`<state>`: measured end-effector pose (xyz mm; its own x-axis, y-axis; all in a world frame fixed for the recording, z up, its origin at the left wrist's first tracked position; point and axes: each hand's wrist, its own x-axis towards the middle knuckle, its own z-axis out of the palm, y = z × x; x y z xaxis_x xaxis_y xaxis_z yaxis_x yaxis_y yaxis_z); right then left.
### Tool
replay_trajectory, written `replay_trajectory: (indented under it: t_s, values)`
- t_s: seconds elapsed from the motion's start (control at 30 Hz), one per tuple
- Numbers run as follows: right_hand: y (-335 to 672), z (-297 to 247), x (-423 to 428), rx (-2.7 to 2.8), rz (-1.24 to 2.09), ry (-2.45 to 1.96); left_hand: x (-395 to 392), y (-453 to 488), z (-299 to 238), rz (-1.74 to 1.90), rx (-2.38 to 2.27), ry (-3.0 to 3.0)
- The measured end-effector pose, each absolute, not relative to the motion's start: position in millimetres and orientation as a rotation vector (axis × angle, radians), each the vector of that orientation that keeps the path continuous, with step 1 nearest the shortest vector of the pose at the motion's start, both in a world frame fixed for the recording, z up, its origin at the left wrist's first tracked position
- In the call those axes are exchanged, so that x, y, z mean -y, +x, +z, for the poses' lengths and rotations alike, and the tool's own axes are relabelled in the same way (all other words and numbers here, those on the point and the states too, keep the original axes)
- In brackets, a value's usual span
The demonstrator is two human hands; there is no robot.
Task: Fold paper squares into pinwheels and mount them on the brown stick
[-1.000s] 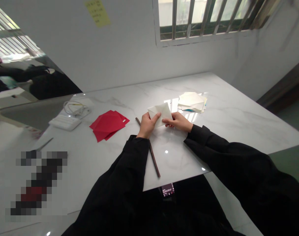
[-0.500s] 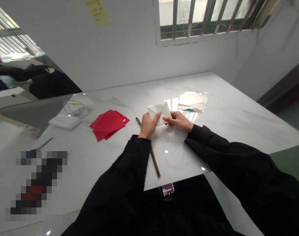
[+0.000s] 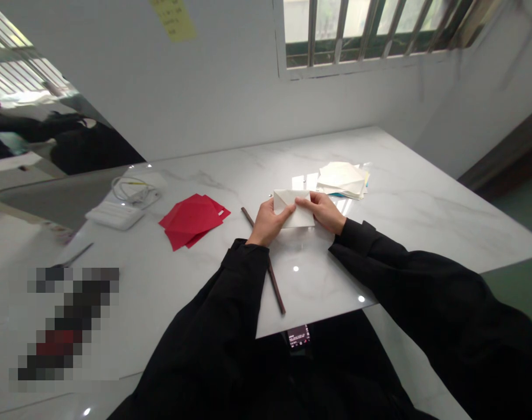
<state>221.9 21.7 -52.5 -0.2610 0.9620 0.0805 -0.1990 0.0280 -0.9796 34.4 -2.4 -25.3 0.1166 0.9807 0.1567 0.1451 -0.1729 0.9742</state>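
A folded white paper (image 3: 292, 207) is held just above the white marble table (image 3: 380, 233) between both my hands. My left hand (image 3: 268, 224) pinches its lower left part, thumb on top. Over its upper right edge my right hand (image 3: 322, 211) is closed, fingers pressed onto the sheet. Both arms wear black sleeves. A thin brown stick (image 3: 268, 268) lies on the table under my left wrist.
A pile of white and cream sheets (image 3: 342, 179) lies just beyond my right hand. Red folded sheets (image 3: 191, 220) lie to the left, with a white device (image 3: 114, 214) and coiled cable (image 3: 132, 191) further left. A wall and barred window stand behind the table.
The white paper has been turned and lowered from a tilted diamond pose to a flatter one. My right hand has moved up onto its top edge.
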Motion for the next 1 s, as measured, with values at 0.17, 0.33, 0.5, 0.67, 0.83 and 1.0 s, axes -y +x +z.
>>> replay_trajectory:
  t_s: [0.17,0.33,0.5,0.67,0.83,1.0]
  values:
    - [222.2,-53.0,-22.3,1.25,1.434,-0.907,2.2,35.3,-26.1,1.189,-1.121,1.44]
    - [223.7,-52.3,-24.6,1.188,1.402,-0.904,6.1,38.1,-20.9,1.097,-1.103,1.386]
    - [224.9,-51.2,-26.1,1.163,1.44,-0.91,6.2,37.7,-20.7,1.096,-1.092,1.401]
    - [224.4,-46.8,-23.7,1.126,1.476,-0.91,2.9,36.0,-23.0,1.129,-1.079,1.388]
    - [223.8,-41.7,-21.1,1.159,1.444,-0.942,-1.1,34.5,-25.1,1.212,-1.118,1.327]
    - [225.7,-42.2,-21.2,1.244,1.42,-0.933,-4.0,33.6,-26.4,1.314,-1.101,1.066]
